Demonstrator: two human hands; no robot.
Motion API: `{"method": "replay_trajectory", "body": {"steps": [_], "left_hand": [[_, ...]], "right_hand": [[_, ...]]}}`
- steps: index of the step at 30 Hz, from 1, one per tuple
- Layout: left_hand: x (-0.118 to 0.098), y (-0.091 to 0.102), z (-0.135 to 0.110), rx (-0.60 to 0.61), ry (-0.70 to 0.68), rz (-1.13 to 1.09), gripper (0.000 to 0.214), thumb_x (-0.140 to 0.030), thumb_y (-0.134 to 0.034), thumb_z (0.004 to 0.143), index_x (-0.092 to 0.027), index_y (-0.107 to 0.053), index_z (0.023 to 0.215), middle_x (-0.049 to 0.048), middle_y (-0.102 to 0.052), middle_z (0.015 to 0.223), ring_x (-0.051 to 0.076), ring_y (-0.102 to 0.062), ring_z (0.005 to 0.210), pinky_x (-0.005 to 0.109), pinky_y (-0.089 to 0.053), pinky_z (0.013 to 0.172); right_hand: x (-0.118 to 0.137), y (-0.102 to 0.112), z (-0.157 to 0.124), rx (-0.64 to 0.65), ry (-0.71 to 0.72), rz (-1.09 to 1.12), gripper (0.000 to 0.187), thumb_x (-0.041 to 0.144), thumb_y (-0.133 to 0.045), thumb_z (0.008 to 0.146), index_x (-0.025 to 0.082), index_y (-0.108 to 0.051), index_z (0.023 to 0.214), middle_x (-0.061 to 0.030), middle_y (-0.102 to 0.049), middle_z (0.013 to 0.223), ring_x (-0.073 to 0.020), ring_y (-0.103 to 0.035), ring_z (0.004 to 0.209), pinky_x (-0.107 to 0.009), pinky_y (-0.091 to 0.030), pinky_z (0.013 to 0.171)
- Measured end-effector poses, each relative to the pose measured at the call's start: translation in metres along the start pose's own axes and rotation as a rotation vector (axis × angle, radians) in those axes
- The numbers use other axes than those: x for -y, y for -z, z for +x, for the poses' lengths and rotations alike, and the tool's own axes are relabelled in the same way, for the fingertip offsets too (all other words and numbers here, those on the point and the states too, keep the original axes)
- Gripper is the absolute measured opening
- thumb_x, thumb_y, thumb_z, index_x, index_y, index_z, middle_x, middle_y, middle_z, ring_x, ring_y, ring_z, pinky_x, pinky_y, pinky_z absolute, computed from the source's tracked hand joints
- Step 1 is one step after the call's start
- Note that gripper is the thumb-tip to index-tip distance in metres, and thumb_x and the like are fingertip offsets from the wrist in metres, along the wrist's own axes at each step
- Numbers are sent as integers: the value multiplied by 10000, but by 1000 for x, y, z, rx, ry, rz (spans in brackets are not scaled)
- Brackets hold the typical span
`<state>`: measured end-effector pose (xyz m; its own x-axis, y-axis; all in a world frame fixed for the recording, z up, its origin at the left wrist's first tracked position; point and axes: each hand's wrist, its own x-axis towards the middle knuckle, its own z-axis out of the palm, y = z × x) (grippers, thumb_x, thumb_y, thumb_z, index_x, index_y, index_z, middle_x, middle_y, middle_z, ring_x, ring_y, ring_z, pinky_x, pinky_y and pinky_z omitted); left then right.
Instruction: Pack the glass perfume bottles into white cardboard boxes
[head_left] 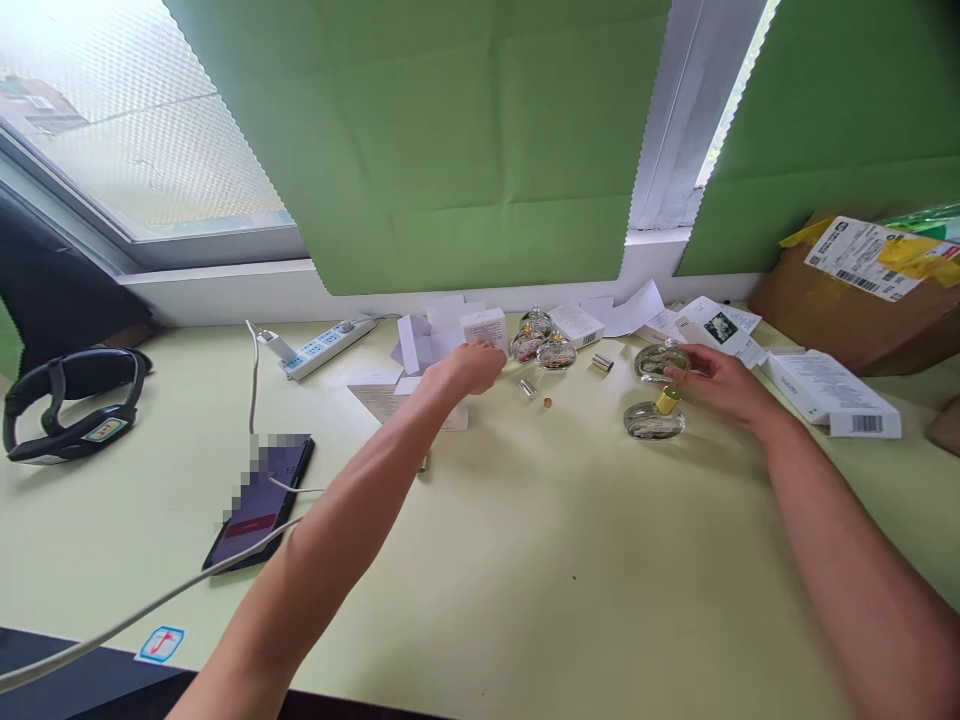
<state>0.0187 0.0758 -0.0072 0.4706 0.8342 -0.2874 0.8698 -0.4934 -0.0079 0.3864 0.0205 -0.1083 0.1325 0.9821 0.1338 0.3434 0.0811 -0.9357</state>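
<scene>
My right hand [716,382] grips a clear oval perfume bottle [654,362] by its right end. Just in front of it lies a second perfume bottle [649,423] with a gold neck. Farther left, my left hand [478,368] is closed low against the front of a small white box [487,322]; what its fingers hold, if anything, is hidden. Several glass bottles [556,352] with gold sprayers are grouped to the right of that hand. Two silver caps [602,363] and a small copper-coloured ring [547,403] lie on the table near them.
Opened white cartons [832,390] and paper sheets line the back by the window. A brown cardboard box [847,290] stands at right. At left are a power strip [330,346], a phone [262,500] with a white cable, and a black headset [75,400].
</scene>
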Motion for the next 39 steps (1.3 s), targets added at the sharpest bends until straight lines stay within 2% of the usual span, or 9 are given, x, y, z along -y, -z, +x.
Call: {"method": "replay_trajectory", "body": {"steps": [6, 8, 10, 13, 16, 18, 26, 34, 39], "left_hand": [[3, 21, -45, -170, -97, -206, 357, -235, -278, 1030, -212, -607, 1167, 81, -611, 1236, 192, -557, 1135, 287, -461, 915], [3, 20, -56, -229, -166, -412, 353, -344, -294, 1037, -225, -602, 1162, 69, -646, 1116, 178, -584, 962, 278, -464, 779], [5, 19, -61, -275, -217, -624, 337, -421, -358, 1023, -229, -602, 1153, 59, -660, 1024, 160, -573, 834, 268, -435, 671], [6, 16, -62, -379, -232, -845, 312, -433, -465, 993, -223, -617, 1166, 60, -682, 1044, 152, -594, 846, 258, -426, 644], [1, 11, -60, -465, -262, -956, 295, -394, -541, 970, -219, -659, 1176, 62, -710, 1088, 171, -631, 951, 277, -466, 730], [-6, 6, -58, -453, -306, -993, 270, -365, -567, 963, -214, -687, 1153, 58, -730, 1082, 181, -652, 998, 296, -484, 801], [-30, -25, -52, -311, -444, -1053, 257, -333, -529, 991, -235, -691, 1166, 38, -745, 1118, 179, -676, 1062, 313, -503, 897], [-41, -47, -48, -411, -415, -1100, 230, -330, -525, 996, -239, -706, 1105, 36, -743, 1127, 178, -657, 1086, 305, -494, 901], [-40, -56, -49, -451, -376, -1224, 201, -345, -608, 953, -237, -714, 1085, 48, -735, 1159, 195, -655, 1123, 325, -506, 941]], "right_hand": [[93, 15, -20, -148, 139, -57, 424, 480, -812, 740, 285, -707, 1102, -55, -721, 1110, -243, -651, 1015, -383, -519, 916], [120, -1, -32, -81, 183, -42, 399, 468, -805, 757, 290, -700, 1098, -35, -726, 1054, -228, -672, 967, -380, -545, 886], [131, -31, -43, 137, 202, -12, 358, 453, -793, 772, 278, -706, 1071, -28, -720, 1047, -230, -678, 957, -389, -560, 878], [121, -88, -59, 356, 117, 3, 406, 473, -772, 781, 302, -680, 1138, -27, -719, 1075, -241, -692, 943, -413, -575, 858], [96, -132, -75, 392, 75, 8, 372, 494, -701, 840, 335, -658, 1173, -14, -721, 1130, -252, -685, 1007, -444, -557, 917], [81, -147, -84, 356, 67, -2, 347, 482, -672, 866, 354, -642, 1187, -3, -722, 1154, -263, -669, 1065, -475, -515, 983], [51, -146, -102, 209, 11, -75, 387, 551, -620, 881, 350, -609, 1211, -21, -706, 1180, -291, -645, 979, -492, -523, 886], [42, -142, -99, 259, 47, -94, 396, 539, -622, 886, 360, -599, 1238, -17, -696, 1167, -250, -602, 882, -454, -514, 879], [40, -139, -99, 290, 59, -175, 573, 523, -691, 833, 407, -516, 1366, -23, -689, 1123, -268, -617, 931, -468, -518, 876]]}}
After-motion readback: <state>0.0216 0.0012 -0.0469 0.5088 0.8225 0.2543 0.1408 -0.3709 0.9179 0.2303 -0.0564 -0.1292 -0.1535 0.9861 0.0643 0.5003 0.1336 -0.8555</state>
